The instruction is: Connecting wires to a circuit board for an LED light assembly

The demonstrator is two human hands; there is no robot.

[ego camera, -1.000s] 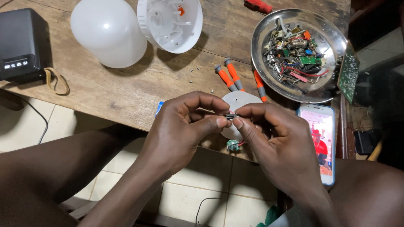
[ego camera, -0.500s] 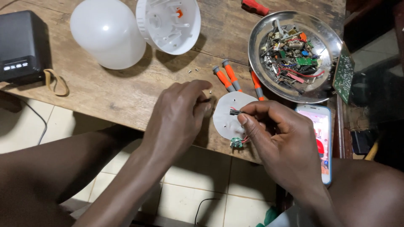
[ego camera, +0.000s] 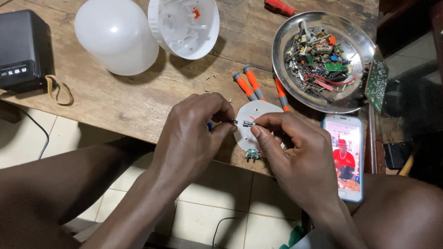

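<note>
Both hands pinch a small component [ego camera: 248,123] over the white disc [ego camera: 256,127].

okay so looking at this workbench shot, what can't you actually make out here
Head view only:
- Small part pinched between the left hand and right hand: too small, fingers cover it.
- White disc: partly hidden by the right hand.
- Scraps in the metal bowl: too jumbled.
- Red tool: cut off by the top edge.
</note>
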